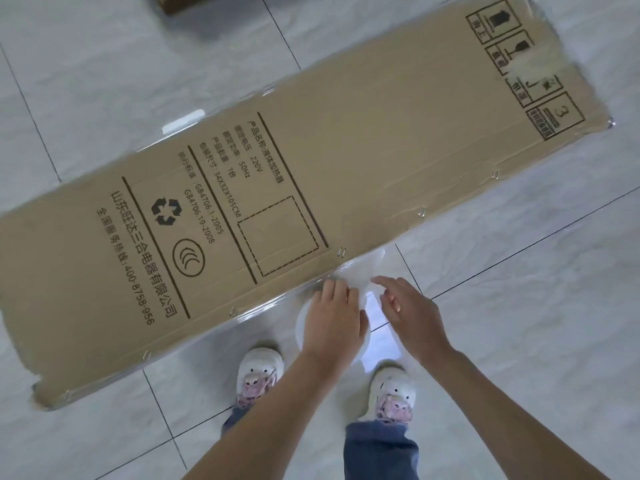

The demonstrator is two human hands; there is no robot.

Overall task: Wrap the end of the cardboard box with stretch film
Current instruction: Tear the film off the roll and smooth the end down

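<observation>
Shoes (259, 372) near cardboard box (311, 188), second carton (180, 1) beyond

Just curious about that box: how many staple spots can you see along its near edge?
6 on the box: near the right end, then leftward, beside the left hand, and the left corner. Film glare may hide more.

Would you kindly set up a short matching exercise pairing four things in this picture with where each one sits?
Things:
1. cardboard box
2. left hand
3. right hand
4. second box

Places:
A. top edge of view, cut off
B. lying diagonally across the tiled floor
C. on the film at the box's near edge
D. just right of the film, fingers extended

Pairs: 1-B, 2-C, 3-D, 4-A
</observation>
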